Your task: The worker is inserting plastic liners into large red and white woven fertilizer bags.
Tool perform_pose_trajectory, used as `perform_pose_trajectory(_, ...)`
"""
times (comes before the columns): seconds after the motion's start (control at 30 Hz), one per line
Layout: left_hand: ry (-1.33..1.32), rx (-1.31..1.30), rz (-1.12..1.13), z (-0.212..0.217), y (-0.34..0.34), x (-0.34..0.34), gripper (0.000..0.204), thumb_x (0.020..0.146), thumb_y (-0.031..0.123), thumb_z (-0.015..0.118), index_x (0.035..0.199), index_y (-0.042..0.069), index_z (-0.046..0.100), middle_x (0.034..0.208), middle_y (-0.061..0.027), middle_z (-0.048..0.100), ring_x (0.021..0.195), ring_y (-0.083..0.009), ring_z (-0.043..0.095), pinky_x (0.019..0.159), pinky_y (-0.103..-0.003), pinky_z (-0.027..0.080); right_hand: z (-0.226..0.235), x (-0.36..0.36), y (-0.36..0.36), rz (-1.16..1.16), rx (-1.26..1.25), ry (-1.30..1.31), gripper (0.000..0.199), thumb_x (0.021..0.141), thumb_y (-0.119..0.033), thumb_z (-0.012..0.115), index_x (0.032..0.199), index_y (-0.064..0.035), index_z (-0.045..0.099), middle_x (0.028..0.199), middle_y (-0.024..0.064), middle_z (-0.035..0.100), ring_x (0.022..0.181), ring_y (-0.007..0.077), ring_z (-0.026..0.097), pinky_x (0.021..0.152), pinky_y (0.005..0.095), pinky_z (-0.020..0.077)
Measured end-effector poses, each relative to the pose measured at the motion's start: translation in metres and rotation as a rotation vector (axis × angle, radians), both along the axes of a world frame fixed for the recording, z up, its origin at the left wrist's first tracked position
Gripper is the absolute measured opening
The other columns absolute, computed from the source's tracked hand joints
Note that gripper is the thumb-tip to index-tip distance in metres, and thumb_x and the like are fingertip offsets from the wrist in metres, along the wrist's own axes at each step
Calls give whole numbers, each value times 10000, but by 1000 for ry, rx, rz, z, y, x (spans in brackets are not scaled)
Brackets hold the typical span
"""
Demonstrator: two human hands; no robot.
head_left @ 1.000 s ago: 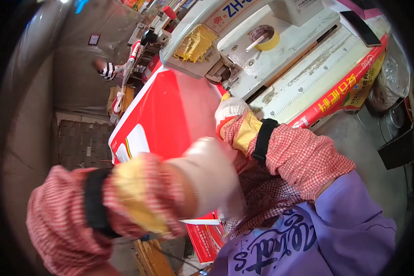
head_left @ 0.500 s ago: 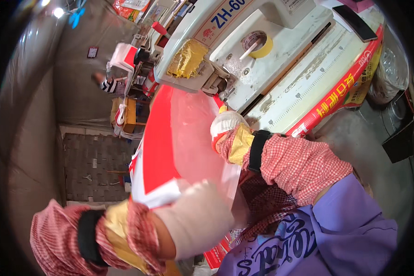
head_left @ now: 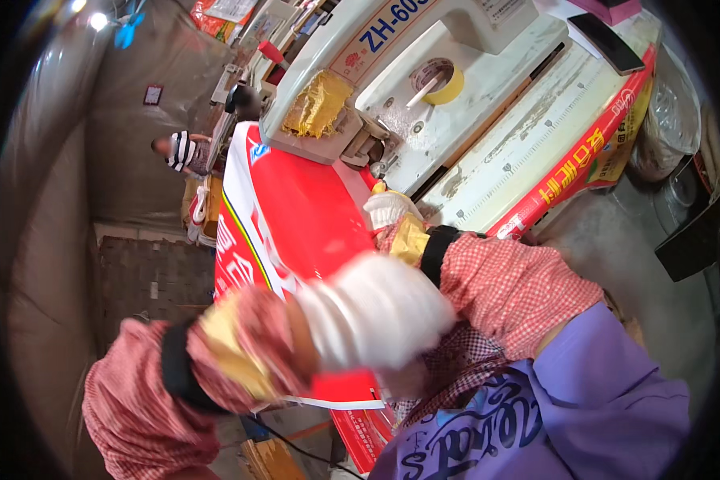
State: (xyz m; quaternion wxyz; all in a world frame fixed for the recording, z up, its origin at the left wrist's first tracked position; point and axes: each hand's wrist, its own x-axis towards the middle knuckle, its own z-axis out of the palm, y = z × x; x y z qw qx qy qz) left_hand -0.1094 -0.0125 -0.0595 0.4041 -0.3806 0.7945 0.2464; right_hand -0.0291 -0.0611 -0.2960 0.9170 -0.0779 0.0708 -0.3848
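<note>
A glossy red-and-white printed sack [head_left: 304, 216] hangs in front of a large pale sewing machine [head_left: 320, 60], its upper edge under the machine's head. My right hand [head_left: 390, 208], in a white glove with a yellow fingertip, is at the sack's edge just below the metal needle parts [head_left: 366, 148]. Its fingers look closed on that edge, though the glove hides most of them. Nearer to me, my left hand [head_left: 384, 320], also white-gloved, passes in front of the sack's lower part. Motion smears it and its fingers cannot be made out.
On the machine bed lies a yellow tape roll [head_left: 446, 84] with a white stick in it. A dark flat device [head_left: 608, 44] rests at the far right, above a red printed strip [head_left: 572, 160]. Another person [head_left: 186, 152] is in the left background. Red packaging [head_left: 356, 440] lies below.
My left hand has swung up and to the right. The sack has shifted, now showing more of its red printed face on the left. My right hand stays by the needle parts.
</note>
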Motion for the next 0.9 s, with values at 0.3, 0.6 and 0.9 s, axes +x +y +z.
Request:
perform_pose_trajectory(0.3, 392, -202, -268, -15, 20, 80, 94, 610, 240, 625, 544, 195, 575, 526, 22, 514, 599, -199, 554, 545, -332, 450, 45, -71, 10, -213, -1763, 1494, 288, 888, -183, 414, 822, -10, 635, 651, 165, 619, 611, 337, 624, 494, 427, 492)
perform_pose_trajectory(0.6, 116, -513, 102, -62, 18, 77, 69, 622, 168, 638, 625, 102, 618, 608, -101, 607, 583, -274, 622, 496, -383, 486, 69, -41, -22, 231, -1424, 1569, 291, 830, -229, 504, 1032, -44, 603, 994, 206, 611, 885, 356, 612, 725, 445, 495)
perform_pose_trajectory(0.9, -27, -1156, 362, -122, -38, 229, 82, 723, 133, 563, 690, 83, 619, 623, -127, 606, 593, -299, 611, 521, -400, 481, 50, -15, -9, 146, -1071, 830, 609, 801, -186, 599, 1318, -7, 330, 1097, 126, 572, 971, 252, 579, 823, 352, 476)
